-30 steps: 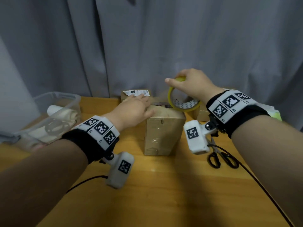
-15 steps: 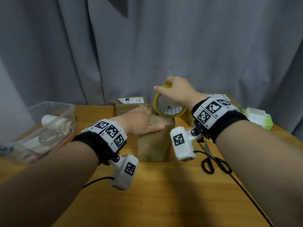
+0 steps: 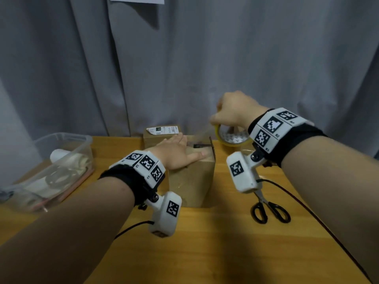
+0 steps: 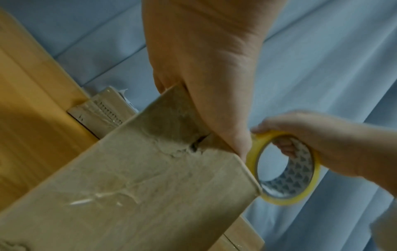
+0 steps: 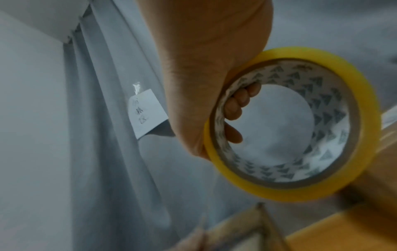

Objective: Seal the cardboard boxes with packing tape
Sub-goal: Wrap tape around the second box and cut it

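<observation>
We see 2 bare forearms reaching forward over a wooden table (image 3: 205,253), each wearing a black wrist strap with white marker tiles and a small white camera hanging beneath. The left hand (image 3: 176,154) lies flat, fingers straight and spread, pressing down on the top of the nearest cardboard box (image 3: 190,183), which stands upright near the middle of the table. In the left wrist view the same palm covers the box's upper edge, and shiny clear tape already wrinkles across the box's side. The right hand (image 3: 233,111) is held just beyond and to the right of that box, raised above the tabletop. Its fingers curl through the core of a yellow roll of packing tape (image 3: 233,136) while the thumb sits on the outer rim, so the roll is firmly gripped; the right wrist view shows 3 fingertips (image 5: 234,108) inside the patterned core. A thin clear strip appears to stretch from the roll toward the box top, though it is faint.

On the table to the right of the box lies 1 pair of black-handled scissors (image 3: 268,210). At the left edge sits 1 clear plastic bin (image 3: 61,140) holding pale items we cannot identify. Behind the near box stands a 2nd cardboard box (image 3: 162,136) with a white label on top. A grey curtain (image 3: 184,58) fills the back of the room.
</observation>
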Tool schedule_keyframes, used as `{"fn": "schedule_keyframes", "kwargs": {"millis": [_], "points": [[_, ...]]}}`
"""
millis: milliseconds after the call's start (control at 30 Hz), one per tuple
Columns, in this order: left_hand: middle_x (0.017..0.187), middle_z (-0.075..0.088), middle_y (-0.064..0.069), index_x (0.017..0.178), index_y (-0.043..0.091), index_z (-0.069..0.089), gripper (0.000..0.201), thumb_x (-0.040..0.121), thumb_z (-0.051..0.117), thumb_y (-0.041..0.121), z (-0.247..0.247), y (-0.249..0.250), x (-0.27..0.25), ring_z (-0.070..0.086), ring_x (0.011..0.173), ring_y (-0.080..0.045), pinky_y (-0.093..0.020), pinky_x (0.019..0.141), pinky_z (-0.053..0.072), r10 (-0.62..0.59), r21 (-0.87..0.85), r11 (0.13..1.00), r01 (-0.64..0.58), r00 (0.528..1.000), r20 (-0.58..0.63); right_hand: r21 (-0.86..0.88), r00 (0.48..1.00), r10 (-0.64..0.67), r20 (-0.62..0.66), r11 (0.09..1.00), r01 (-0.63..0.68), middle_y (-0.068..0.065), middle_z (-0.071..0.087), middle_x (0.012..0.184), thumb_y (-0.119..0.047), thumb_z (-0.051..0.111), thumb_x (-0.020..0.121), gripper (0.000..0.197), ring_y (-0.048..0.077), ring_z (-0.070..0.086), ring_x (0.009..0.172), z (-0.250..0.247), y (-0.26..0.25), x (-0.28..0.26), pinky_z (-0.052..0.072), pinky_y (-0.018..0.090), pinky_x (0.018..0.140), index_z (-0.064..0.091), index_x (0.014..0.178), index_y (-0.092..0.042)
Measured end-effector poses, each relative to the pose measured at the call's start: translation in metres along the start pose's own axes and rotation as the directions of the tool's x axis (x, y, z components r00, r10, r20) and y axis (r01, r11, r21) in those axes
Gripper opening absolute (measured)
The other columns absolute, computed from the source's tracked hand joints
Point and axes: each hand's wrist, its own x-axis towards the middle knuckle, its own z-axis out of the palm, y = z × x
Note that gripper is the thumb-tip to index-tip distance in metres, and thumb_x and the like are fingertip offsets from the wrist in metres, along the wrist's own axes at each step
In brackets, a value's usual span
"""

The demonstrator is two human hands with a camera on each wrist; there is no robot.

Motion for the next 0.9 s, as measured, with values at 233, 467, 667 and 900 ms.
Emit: {"fn": "schedule_keyframes", "kwargs": {"millis": [233,467,667,900], "points": [[0.160,0.003,-0.007,0.153,0.014,0.005,0.096,0.083,0.021,0.078,-0.001,0.000,-0.002,0.005,0.147,-0.021,-0.044,0.119,0.012,-0.006,-0.016,1.000,0.006,1.000,-0.009,0.055,0.986,0.089,0.141,0.994,-0.098,0.004,0.055,0.063,-0.064,0.060,0.079,0.055,0.021,0.053,0.064,0.038,0.036,-0.004,0.036,0.029,0.055,0.056,0.058,-0.013],[0.157,0.018,-0.007,0.150,0.017,0.017,0.104,0.073,0.015,0.086,0.003,-0.004,0.004,0.018,0.144,-0.024,-0.047,0.115,0.021,-0.014,-0.032,0.999,0.013,1.000,-0.010,0.170,0.974,0.086,0.210,0.978,-0.123,0.009,0.058,0.070,-0.066,0.059,0.079,0.062,0.026,0.057,0.072,0.058,0.048,-0.010,0.040,0.031,0.061,0.060,0.066,-0.006],[0.159,0.013,-0.007,0.152,0.018,0.012,0.105,0.072,0.015,0.087,0.002,0.001,0.004,0.012,0.146,-0.022,-0.046,0.117,0.018,-0.031,-0.046,0.998,0.031,1.000,-0.002,0.347,0.972,0.072,0.226,0.926,-0.149,0.003,0.062,0.073,-0.063,0.060,0.082,0.055,0.022,0.059,0.077,0.080,0.053,-0.018,0.042,0.031,0.067,0.066,0.069,-0.009],[0.157,-0.017,-0.012,0.152,0.028,-0.004,0.090,0.082,0.018,0.080,-0.010,0.016,-0.006,-0.011,0.145,-0.032,-0.047,0.116,0.001,-0.147,-0.071,0.985,0.155,0.983,0.111,0.522,0.960,0.094,0.263,0.823,-0.224,0.002,0.055,0.092,-0.069,0.055,0.082,0.066,0.021,0.053,0.092,0.117,0.053,-0.019,0.040,0.030,0.079,0.064,0.098,-0.005]]}}
